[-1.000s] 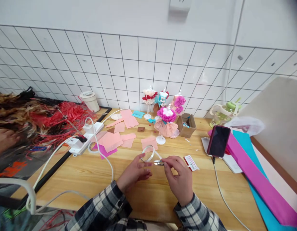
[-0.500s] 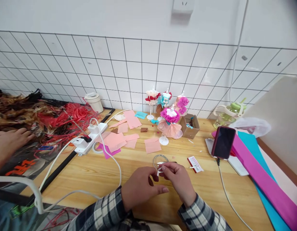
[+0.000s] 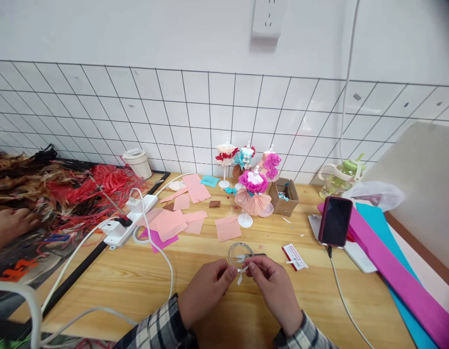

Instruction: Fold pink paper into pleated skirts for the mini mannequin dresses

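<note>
My left hand (image 3: 204,291) is closed, its thumb and forefinger pinching one side of a narrow white strip (image 3: 239,279). On the other side, the fingertips of my right hand (image 3: 273,287) are pinched on the same strip. A thin silvery ring (image 3: 230,251) shows just beyond my fingertips, its near edge meeting the strip; whether my fingers also grip the ring I cannot tell. Small scissors (image 3: 261,254) with a dark handle lie behind my right hand, their blades seen through the ring.
Small dress stands (image 3: 252,184) with paper skirts stand near a cardboard box (image 3: 285,201). Peach paper pieces (image 3: 169,223) lie left, beside a power strip (image 3: 119,232) and its cables. At right are a phone (image 3: 335,220) and coloured sheets (image 3: 388,271). Another person's hand (image 3: 13,225) is far left.
My left thumb has come up from a spread position to pinch by the strip. More of the strip now hangs below my fingers. The view has shifted slightly.
</note>
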`<state>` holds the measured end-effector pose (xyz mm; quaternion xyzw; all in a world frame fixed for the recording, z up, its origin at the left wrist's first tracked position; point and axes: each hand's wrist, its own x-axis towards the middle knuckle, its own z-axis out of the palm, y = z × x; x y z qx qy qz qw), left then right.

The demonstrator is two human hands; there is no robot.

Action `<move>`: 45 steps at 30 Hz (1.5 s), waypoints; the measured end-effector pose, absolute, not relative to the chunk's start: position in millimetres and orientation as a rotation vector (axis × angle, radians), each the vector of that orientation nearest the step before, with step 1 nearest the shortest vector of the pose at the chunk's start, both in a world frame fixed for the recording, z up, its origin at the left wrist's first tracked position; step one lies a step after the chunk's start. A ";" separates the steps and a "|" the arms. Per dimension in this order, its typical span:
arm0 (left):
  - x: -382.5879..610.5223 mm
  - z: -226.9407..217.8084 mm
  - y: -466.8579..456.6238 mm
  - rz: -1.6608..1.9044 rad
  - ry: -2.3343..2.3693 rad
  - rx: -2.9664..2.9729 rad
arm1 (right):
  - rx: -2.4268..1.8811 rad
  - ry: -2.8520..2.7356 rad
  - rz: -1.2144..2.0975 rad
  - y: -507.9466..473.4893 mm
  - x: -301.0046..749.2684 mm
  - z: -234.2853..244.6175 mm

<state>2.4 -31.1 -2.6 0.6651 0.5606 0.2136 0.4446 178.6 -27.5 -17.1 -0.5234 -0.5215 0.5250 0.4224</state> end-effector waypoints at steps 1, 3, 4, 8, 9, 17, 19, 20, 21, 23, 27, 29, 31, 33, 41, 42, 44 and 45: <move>3.5 -1.7 -31.7 0.512 1.388 1.697 | -1.316 -1.320 1.304 -28.3 178.6 -16.2; 6.6 0.1 -32.4 0.502 1.380 1.759 | -1.318 -1.340 1.301 -30.3 177.7 -14.4; 8.1 0.6 -32.3 0.513 1.362 1.749 | -1.312 -1.341 1.308 -31.4 177.4 -13.8; 8.2 0.3 -29.4 0.592 1.151 1.449 | -1.272 -1.258 1.346 -34.2 181.8 -15.7; 6.2 0.1 -28.3 0.606 1.093 1.355 | -1.271 -1.211 1.357 -34.2 185.0 -17.1; -22.4 11.0 -20.5 0.951 0.979 1.019 | -1.279 -0.768 1.355 -25.4 222.3 -13.5; -27.4 14.0 -20.4 1.011 0.982 0.927 | -1.258 -0.795 1.319 -24.0 228.3 -6.6; -29.1 14.3 -20.5 1.030 0.976 0.892 | -1.258 -0.828 1.300 -23.9 230.0 -3.1; -30.1 13.7 -20.6 1.051 0.957 0.858 | -1.266 -0.867 1.280 -24.2 230.6 0.2; -30.4 9.3 -20.5 1.135 0.871 0.750 | -1.288 -0.948 1.251 -26.1 228.8 6.2; -29.9 -8.3 -17.5 1.292 0.665 0.400 | -1.277 -1.098 1.288 -32.7 216.2 17.8; -32.2 -17.5 -15.4 1.297 0.644 0.301 | -1.268 -1.152 1.280 -35.0 209.1 23.5; -35.4 -24.9 -13.8 1.313 0.661 0.294 | -1.264 -1.185 1.257 -34.6 203.5 27.9; -36.8 -30.5 -12.9 1.310 0.734 0.392 | -1.258 -1.233 1.274 -31.8 199.6 30.7; -5.7 -37.1 -18.3 0.484 1.056 0.903 | -1.238 -1.542 1.343 -27.9 189.3 45.1; -0.9 -36.9 -20.0 0.412 1.021 0.855 | -1.234 -1.546 1.342 -29.3 188.2 48.1; 6.4 -36.9 -23.2 0.391 0.956 0.756 | -1.222 -1.550 1.363 -32.0 186.3 53.3; 9.0 -36.9 -24.5 0.418 0.919 0.715 | -1.212 -1.554 1.380 -33.2 185.4 55.1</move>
